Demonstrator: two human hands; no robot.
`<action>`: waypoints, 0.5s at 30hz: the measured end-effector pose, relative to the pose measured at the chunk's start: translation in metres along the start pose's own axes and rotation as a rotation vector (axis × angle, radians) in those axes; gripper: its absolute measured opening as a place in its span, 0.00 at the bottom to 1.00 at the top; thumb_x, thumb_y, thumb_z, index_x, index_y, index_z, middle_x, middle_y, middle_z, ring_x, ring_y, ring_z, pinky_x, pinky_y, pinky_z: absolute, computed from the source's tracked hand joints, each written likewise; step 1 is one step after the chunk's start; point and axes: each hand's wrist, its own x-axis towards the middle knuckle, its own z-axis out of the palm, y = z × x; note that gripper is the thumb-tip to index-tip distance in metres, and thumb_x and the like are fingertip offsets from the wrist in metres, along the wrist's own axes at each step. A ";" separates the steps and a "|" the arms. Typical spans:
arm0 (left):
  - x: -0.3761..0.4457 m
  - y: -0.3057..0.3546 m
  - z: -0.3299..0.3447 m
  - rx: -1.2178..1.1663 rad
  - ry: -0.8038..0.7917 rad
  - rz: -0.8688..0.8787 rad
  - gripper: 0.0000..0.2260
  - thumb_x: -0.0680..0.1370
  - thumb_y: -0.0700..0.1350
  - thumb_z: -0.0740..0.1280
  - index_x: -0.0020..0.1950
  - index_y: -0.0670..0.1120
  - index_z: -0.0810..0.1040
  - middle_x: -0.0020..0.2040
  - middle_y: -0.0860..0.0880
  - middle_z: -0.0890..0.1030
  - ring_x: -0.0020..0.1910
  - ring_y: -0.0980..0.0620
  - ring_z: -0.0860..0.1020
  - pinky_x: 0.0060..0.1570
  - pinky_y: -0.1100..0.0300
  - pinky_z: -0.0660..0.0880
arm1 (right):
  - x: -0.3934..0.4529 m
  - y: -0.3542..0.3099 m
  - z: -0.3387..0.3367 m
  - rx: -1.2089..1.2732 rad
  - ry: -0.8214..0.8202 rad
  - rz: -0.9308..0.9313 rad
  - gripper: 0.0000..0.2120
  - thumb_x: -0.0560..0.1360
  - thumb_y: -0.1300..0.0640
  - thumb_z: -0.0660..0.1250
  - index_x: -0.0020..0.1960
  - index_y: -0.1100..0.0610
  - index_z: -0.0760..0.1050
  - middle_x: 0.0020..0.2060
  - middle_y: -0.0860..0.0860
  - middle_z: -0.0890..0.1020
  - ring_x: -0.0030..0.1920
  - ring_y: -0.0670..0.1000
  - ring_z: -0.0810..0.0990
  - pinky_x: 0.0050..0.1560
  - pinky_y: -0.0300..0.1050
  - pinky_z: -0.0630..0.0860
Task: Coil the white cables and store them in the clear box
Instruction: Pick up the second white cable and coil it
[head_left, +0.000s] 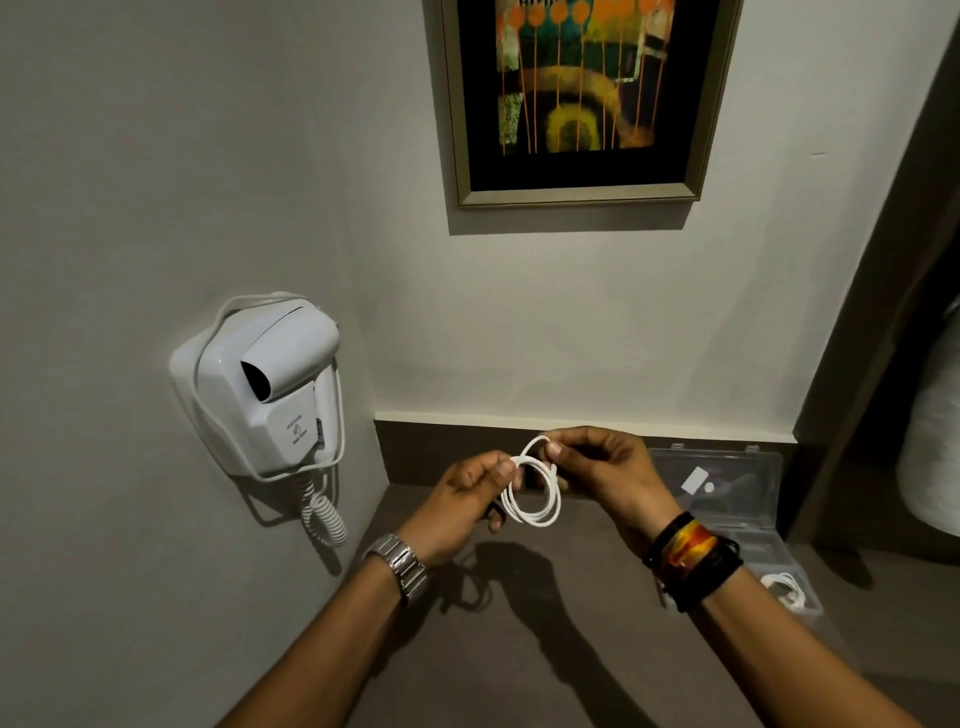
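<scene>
Left hand (462, 493) and right hand (597, 467) both pinch a thin white cable coil (535, 488) above the grey counter (519, 649); open clear plastic box (727, 467) sits right, another coil inside.

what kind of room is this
Probably a hotel room or its dressing nook: a wall-mounted hair dryer with a coiled cord, a framed abstract painting on the wall, and a plain brown counter below.
</scene>
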 end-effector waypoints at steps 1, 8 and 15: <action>0.000 -0.001 0.000 -0.010 0.009 -0.001 0.13 0.86 0.44 0.58 0.45 0.41 0.76 0.34 0.48 0.75 0.29 0.58 0.72 0.32 0.66 0.71 | 0.000 -0.001 0.001 0.023 0.005 0.023 0.10 0.77 0.68 0.70 0.56 0.70 0.82 0.48 0.69 0.85 0.44 0.58 0.83 0.45 0.44 0.85; 0.001 -0.001 0.005 0.049 0.059 0.022 0.13 0.85 0.43 0.60 0.43 0.43 0.78 0.31 0.58 0.79 0.28 0.61 0.72 0.31 0.67 0.70 | 0.000 0.010 0.007 0.198 0.065 0.126 0.13 0.75 0.68 0.72 0.58 0.72 0.80 0.46 0.64 0.87 0.39 0.54 0.87 0.40 0.43 0.85; 0.007 -0.005 0.003 0.068 0.181 0.015 0.13 0.84 0.44 0.62 0.41 0.45 0.79 0.35 0.50 0.78 0.27 0.60 0.71 0.30 0.67 0.69 | -0.002 0.010 0.014 0.244 0.033 0.153 0.09 0.77 0.67 0.70 0.56 0.66 0.82 0.50 0.66 0.86 0.40 0.55 0.86 0.46 0.48 0.84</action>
